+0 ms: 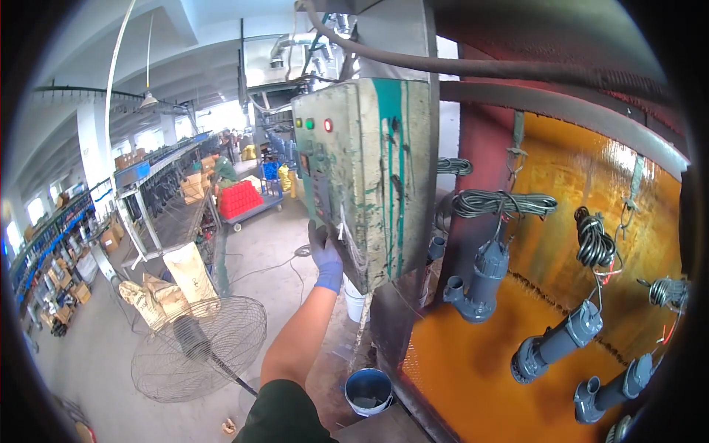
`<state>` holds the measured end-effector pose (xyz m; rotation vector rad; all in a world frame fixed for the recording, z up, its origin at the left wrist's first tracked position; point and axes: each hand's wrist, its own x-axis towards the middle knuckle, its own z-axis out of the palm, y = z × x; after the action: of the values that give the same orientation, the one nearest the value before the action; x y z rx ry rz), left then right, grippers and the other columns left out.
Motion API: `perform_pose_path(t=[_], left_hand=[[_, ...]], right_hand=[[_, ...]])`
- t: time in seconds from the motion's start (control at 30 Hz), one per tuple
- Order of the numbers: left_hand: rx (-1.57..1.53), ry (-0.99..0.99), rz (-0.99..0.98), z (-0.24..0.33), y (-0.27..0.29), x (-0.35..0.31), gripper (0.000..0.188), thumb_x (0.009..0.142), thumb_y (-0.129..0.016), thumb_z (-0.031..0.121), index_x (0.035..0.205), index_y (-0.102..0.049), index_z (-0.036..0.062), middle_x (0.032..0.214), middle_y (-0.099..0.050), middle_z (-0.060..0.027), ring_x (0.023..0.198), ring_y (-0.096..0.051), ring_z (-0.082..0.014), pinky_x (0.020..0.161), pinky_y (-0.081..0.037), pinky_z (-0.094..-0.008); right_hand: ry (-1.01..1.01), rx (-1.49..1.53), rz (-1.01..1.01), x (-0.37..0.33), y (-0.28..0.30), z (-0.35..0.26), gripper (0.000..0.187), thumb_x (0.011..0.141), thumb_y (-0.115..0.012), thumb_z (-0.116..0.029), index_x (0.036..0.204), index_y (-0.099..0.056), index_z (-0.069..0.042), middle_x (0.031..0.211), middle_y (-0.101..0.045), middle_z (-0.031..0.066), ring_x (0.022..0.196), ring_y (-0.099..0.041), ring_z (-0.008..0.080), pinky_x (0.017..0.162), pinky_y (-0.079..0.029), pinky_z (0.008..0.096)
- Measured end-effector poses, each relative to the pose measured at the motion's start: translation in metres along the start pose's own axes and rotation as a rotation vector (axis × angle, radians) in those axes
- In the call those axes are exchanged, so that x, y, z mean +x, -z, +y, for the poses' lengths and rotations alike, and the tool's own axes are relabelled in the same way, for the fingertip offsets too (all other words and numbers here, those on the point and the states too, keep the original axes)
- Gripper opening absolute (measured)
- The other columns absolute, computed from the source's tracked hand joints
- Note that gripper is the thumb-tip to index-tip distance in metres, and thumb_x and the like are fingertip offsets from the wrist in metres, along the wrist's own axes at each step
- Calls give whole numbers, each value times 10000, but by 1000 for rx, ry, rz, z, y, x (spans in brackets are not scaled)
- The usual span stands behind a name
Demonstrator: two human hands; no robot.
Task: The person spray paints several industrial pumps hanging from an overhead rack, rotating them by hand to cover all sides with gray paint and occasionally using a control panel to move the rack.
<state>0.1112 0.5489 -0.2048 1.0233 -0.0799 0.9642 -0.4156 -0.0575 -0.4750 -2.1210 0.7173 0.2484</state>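
My left hand (pixel 325 255), in a blue-grey glove with dark fingertips, reaches up to the lower front of a worn, pale control box (pixel 395 184). Its visible fingers are stretched out against the panel; some are hidden by the box's edge. On the panel are indicator lights, among them a green light (pixel 309 123) and a lit red light (pixel 329 125). My right hand is out of view. Right of the box, several dark grey submersible pumps hang by chains in an orange-stained booth (pixel 473 376), including the nearest pump (pixel 484 284) with its coiled cable (pixel 504 204).
A caged floor fan (pixel 193 340) stands at the lower left, beside paper sacks (pixel 188 277). Below the box are a blue-lined bucket (pixel 368 390) and a white bucket (pixel 356 304). A cable lies on the floor. Further back is a cart (pixel 253 210) with red bins.
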Motion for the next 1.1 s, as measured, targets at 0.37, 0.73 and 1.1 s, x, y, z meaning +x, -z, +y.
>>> perform_pose_path(t=[0.37,0.73,1.1], left_hand=[[10,98,-94,0,4,40,814,823,-524,-125,1619,-436,23,1513,-588,-161,1313,-606,-257,1132,-462,-328],[445,-252,-103,1,12,52,795,819,-502,-91,1590,-504,102,1421,-637,-223,1319,-620,-384,1163,-471,-399],[5,-136,-192,-17,40,46,806,871,-430,-175,1647,-400,37,1625,-489,-180,1481,-486,-285,1235,-372,-348]], right_hand=[[51,-62,-48,7,-16,-48,872,757,-964,-366,1475,-559,-81,991,-773,122,906,-750,263,778,-611,449],[82,-88,-68,9,-24,-71,841,773,-945,-381,1460,-565,-80,992,-772,121,902,-749,266,774,-610,450],[119,-115,-119,13,-32,-86,811,789,-926,-396,1445,-571,-80,993,-771,120,898,-748,269,770,-609,452]])
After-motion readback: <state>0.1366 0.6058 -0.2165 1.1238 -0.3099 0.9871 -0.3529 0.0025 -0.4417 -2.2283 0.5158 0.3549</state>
